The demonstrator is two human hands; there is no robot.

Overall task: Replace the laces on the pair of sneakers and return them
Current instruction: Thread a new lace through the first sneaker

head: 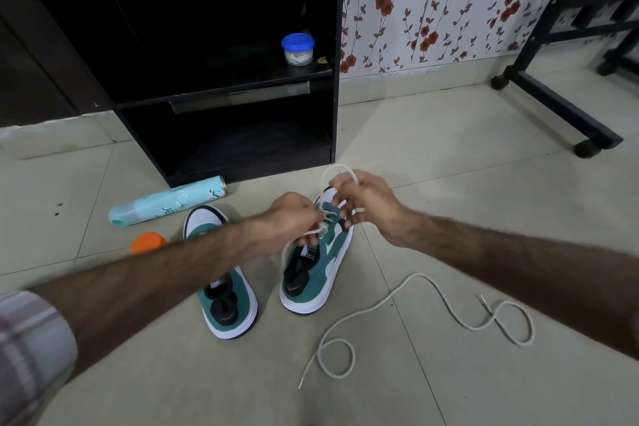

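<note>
**Teal sneakers on tile — relacing under way**

Teal-and-white right sneaker (320,273) stands on the floor tiles (432,183), a white lace (330,173) threaded at its eyelets. Left hand (294,218) pinches the lace at the tongue; right hand (370,204) pinches its raised loop — both grips closed on it. Left sneaker (228,304) stands just beside, unlaced. Loose lace (422,290) lies on the floor nearby. Black cabinet (224,79) stands behind.

Teal-and-white sneakers (311,263), white lace (415,315), red-flowered wallpaper (432,10).
</note>
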